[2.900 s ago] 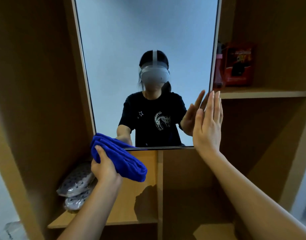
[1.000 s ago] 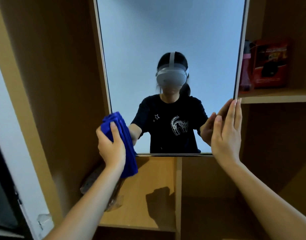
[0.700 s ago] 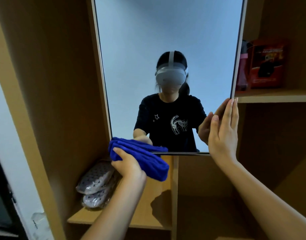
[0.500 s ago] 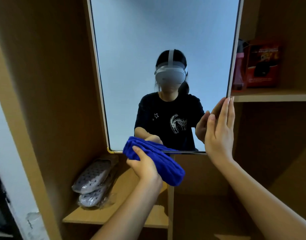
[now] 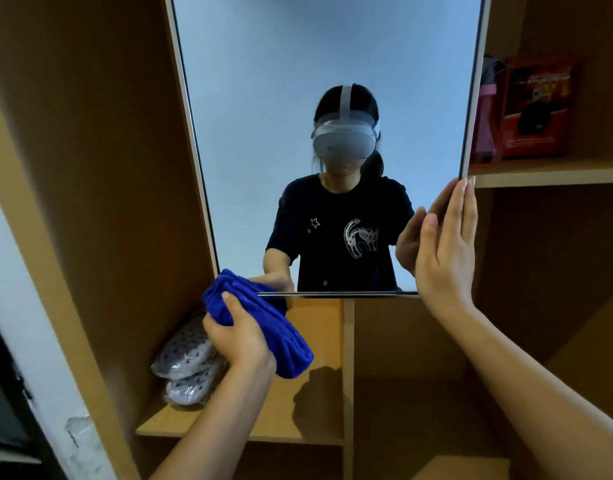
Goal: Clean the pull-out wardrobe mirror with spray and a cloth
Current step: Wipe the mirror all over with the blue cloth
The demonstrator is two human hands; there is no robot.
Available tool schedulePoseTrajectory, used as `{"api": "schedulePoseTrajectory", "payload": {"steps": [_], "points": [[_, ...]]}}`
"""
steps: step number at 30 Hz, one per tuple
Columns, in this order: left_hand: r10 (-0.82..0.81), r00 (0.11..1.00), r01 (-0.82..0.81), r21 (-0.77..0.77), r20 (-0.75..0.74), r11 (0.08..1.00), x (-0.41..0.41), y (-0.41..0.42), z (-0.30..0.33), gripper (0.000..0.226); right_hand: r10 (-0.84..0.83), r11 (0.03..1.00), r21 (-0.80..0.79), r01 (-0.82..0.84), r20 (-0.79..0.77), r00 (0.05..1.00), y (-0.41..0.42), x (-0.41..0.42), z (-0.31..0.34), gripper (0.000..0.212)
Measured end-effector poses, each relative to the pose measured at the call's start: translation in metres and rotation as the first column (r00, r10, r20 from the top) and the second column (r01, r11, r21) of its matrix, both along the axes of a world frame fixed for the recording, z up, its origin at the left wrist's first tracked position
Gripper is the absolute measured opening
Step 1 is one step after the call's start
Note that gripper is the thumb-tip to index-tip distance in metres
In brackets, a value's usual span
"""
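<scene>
The pull-out mirror (image 5: 263, 98) hangs upright in the wooden wardrobe and reflects a person in a black shirt with a headset. My left hand (image 5: 239, 337) grips a folded blue cloth (image 5: 280, 341), whose top end presses against the mirror's bottom left corner. My right hand (image 5: 447, 251) lies flat, fingers straight and together, against the mirror's lower right edge. No spray bottle is in view.
A bagged pair of grey perforated slippers (image 5: 187, 365) lies on the lower left shelf (image 5: 298, 420). A vertical divider (image 5: 348, 375) stands below the mirror. On the upper right shelf (image 5: 547, 171) stand a red box (image 5: 537, 109) and a pink bottle (image 5: 485, 119).
My left hand has slid the cloth back left along the mirror's bottom edge to the left corner. My right hand has stayed on the right edge.
</scene>
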State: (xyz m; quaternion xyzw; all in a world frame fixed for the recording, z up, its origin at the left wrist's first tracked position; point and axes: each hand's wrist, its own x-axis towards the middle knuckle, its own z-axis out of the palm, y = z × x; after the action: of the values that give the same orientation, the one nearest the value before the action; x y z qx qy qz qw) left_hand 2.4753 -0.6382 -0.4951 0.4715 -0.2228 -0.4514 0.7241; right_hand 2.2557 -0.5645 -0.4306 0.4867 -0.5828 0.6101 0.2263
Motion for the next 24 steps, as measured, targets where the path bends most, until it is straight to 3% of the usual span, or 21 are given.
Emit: {"api": "schedulePoseTrajectory", "payload": {"steps": [9, 20, 24], "points": [[-0.168, 0.985, 0.170, -0.065, 0.035, 0.983, -0.057, 0.036, -0.006, 0.025, 0.036, 0.999, -0.003, -0.036, 0.004, 0.999, 0.004, 0.000, 0.001, 0.055], [-0.189, 0.972, 0.205, -0.106, 0.139, 0.973, -0.125, 0.062, -0.015, 0.058, 0.032, 0.999, 0.013, -0.032, -0.009, 0.999, 0.002, -0.005, 0.002, 0.055], [-0.200, 0.976, 0.210, -0.128, 0.084, 0.969, -0.114, 0.063, -0.014, 0.047, 0.033, 0.999, -0.002, -0.033, -0.017, 0.999, 0.001, -0.006, 0.001, 0.054]]}}
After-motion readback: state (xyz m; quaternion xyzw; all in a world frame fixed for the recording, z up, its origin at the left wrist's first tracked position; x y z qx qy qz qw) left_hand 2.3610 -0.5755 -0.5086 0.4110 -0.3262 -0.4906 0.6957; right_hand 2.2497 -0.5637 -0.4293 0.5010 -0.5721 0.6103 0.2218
